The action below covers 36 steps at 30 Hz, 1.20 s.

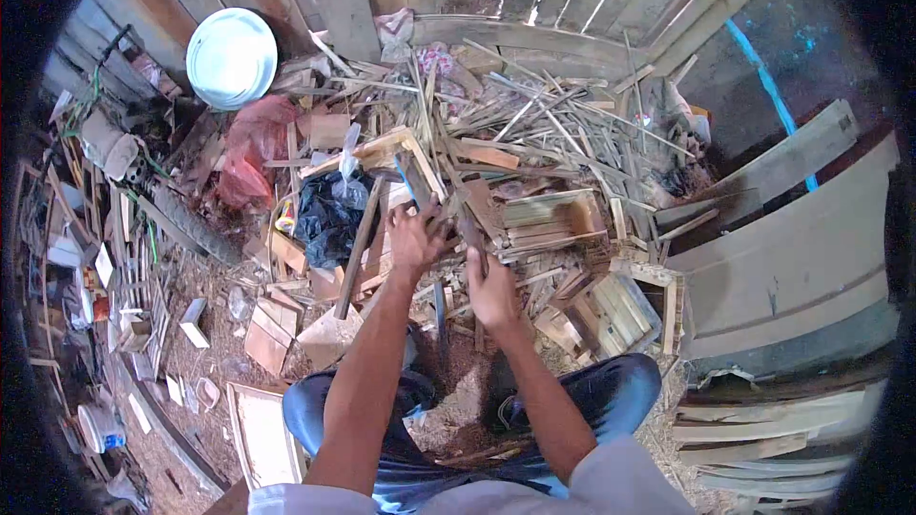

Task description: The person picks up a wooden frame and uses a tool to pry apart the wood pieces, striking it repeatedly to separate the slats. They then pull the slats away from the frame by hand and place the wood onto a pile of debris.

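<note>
Left hand (415, 240), right hand (492, 292) grip wood (469, 227); white basin (231, 57) leans beyond.

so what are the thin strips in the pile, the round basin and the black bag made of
The strips look like raw, unfinished wood: pale tan, straight, rough-cut. The basin seems plastic or enamelled metal, smooth and evenly pale; the look leaves it open. The black bag looks like thin plastic film: crumpled, with shiny creases.

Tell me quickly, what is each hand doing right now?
Left hand: closed on a wood strip.
Right hand: closed on a dark stick.
</note>
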### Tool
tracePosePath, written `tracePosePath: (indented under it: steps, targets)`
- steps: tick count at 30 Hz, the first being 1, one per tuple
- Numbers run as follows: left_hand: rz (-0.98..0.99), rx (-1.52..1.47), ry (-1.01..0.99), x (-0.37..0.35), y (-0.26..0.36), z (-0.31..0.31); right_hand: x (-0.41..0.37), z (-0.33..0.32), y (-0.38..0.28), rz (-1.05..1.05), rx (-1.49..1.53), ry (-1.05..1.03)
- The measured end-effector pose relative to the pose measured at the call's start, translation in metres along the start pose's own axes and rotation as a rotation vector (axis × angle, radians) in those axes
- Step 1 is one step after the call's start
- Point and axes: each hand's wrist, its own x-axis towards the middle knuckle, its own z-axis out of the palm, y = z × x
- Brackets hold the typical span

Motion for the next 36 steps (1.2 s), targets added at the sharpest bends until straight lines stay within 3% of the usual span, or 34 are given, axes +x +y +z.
tracePosePath:
  steps: [2, 4, 6, 9, 12, 13, 15, 18, 21, 23, 25, 27, 28, 30, 31, 32, 34, 36]
  targets:
    - [0.028, 0.011, 0.039, 0.003, -0.007, 0.005, -0.033, -0.016, -0.003, -0.072, 0.086, 0.093]
    - [0.017, -0.003, 0.027, 0.002, -0.009, 0.006, -0.087, -0.011, 0.049, -0.169, 0.194, 0.201]
    - [0.079, 0.020, 0.138, -0.003, -0.009, 0.012, -0.079, -0.015, 0.033, -0.132, 0.197, 0.154]
    - [0.036, 0.055, 0.052, 0.001, -0.002, 0.001, -0.030, 0.006, 0.018, 0.047, 0.157, -0.037]
    - [0.016, 0.003, -0.006, 0.007, -0.002, -0.001, -0.015, -0.009, 0.005, -0.010, 0.082, -0.031]
    - [0.001, -0.075, -0.035, 0.005, -0.002, -0.001, -0.032, -0.025, -0.001, 0.068, 0.112, -0.051]
    - [-0.003, -0.028, -0.043, 0.003, -0.001, -0.003, -0.085, -0.030, 0.022, -0.108, 0.186, 0.108]
    - [0.111, 0.024, 0.084, -0.004, -0.005, 0.005, -0.096, -0.024, 0.023, -0.107, 0.265, 0.214]
    - [0.014, 0.015, -0.041, 0.001, -0.004, 0.003, -0.005, -0.012, -0.003, 0.004, 0.080, 0.024]
    - [0.016, 0.020, -0.055, 0.001, -0.003, 0.001, 0.003, -0.012, -0.004, 0.029, 0.021, -0.003]
    - [0.000, -0.009, -0.019, 0.004, -0.006, 0.005, -0.037, -0.014, 0.024, -0.092, 0.056, 0.026]
    - [0.029, 0.010, 0.032, -0.001, -0.009, 0.010, -0.090, -0.015, 0.041, -0.334, 0.163, 0.308]
    - [0.065, 0.032, 0.076, 0.000, -0.008, 0.011, -0.082, -0.011, 0.043, -0.350, 0.164, 0.290]
    - [0.067, -0.015, 0.101, -0.009, -0.006, 0.007, -0.078, -0.006, 0.017, -0.223, 0.190, 0.279]
    - [0.051, 0.017, 0.056, -0.008, -0.005, 0.005, -0.055, -0.006, 0.002, 0.092, 0.143, 0.043]
    - [0.034, 0.045, 0.019, -0.003, -0.001, 0.001, -0.032, -0.014, -0.009, 0.091, 0.139, 0.048]
    - [0.029, 0.035, -0.005, 0.000, -0.005, 0.005, -0.009, -0.023, -0.020, 0.126, 0.006, -0.132]
    - [0.050, -0.008, 0.013, 0.001, -0.014, 0.010, -0.050, -0.030, 0.022, 0.002, 0.057, -0.025]
